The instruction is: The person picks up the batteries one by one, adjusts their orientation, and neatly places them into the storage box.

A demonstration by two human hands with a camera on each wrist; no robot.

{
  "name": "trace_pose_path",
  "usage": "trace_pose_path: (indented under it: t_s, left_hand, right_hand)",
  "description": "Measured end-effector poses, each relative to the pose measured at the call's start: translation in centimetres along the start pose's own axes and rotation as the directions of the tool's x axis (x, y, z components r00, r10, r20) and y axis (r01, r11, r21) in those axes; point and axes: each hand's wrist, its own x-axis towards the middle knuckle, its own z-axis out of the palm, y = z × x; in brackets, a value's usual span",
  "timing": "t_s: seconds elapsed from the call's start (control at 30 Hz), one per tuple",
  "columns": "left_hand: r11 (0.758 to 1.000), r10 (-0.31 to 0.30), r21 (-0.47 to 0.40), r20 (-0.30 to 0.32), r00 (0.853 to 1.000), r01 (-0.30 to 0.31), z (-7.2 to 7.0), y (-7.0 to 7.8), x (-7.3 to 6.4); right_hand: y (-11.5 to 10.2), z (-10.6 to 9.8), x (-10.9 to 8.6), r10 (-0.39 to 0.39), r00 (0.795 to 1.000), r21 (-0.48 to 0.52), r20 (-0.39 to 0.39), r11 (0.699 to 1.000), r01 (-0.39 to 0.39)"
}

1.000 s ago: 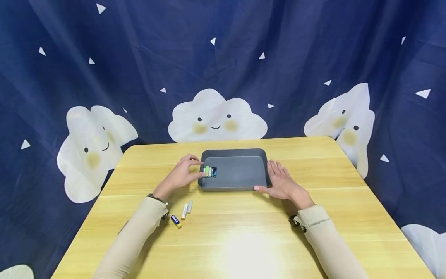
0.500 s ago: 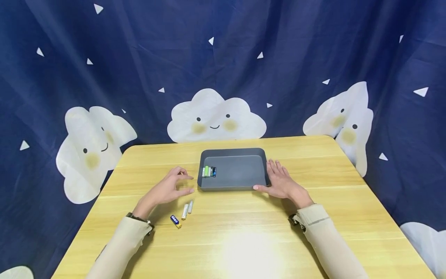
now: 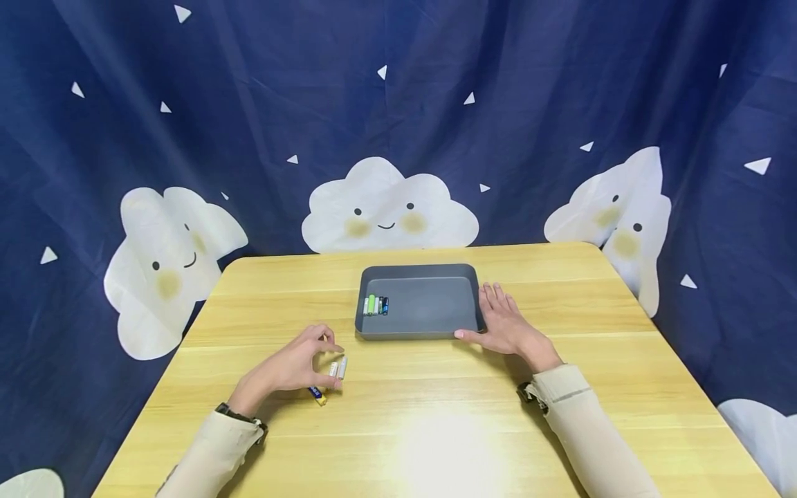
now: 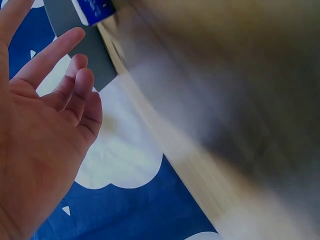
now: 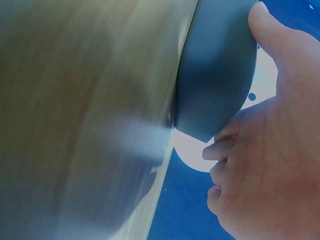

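Observation:
In the head view my left hand [image 3: 292, 363] hovers over the loose batteries at the table's left, thumb and index finger spread apart. Two white batteries [image 3: 343, 368] show in that gap, and I see no grip on them. A blue and yellow battery [image 3: 319, 397] lies partly hidden under the thumb; its blue body [image 4: 96, 10] tops the left wrist view. My right hand [image 3: 507, 325] rests against the right end of a dark grey tray [image 3: 429, 304], fingers extended, thumb at the near corner. Several batteries [image 3: 376, 306], one bright green, stand in a row at the tray's left end.
The tray stands near the far edge of a light wooden table [image 3: 398, 401]. Behind the table hangs a dark blue curtain [image 3: 423, 124] with clouds and white triangles. A bright glare spot lies on the table's near half.
My left hand has drawn back from the tray's left end, toward me and to the left, down to the loose batteries. The right hand has stayed at the tray.

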Motion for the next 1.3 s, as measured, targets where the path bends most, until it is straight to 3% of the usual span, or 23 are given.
trace_pose_path:
  t_s: [0.37,0.9,1.3]
  left_hand:
    - [0.998,0.051,0.026,0.017,0.999,-0.051,1.0,-0.3,0.0]
    - [1.0,0.029,-0.012,0.096,0.995,-0.027,0.9,0.2,0.6]
    - [0.998,0.056,-0.022,0.079,0.995,-0.055,1.1,0.4,1.0]
  right_hand:
    - [0.1,0.2,0.0,-0.005,1.0,-0.016,-0.018,1.0,0.005]
    - [0.1,0.3,0.0,-0.009,1.0,-0.014,-0.021,1.0,0.009]
    - [0.0,0.3,0.1,-0.006,1.0,-0.007,-0.01,1.0,0.006]
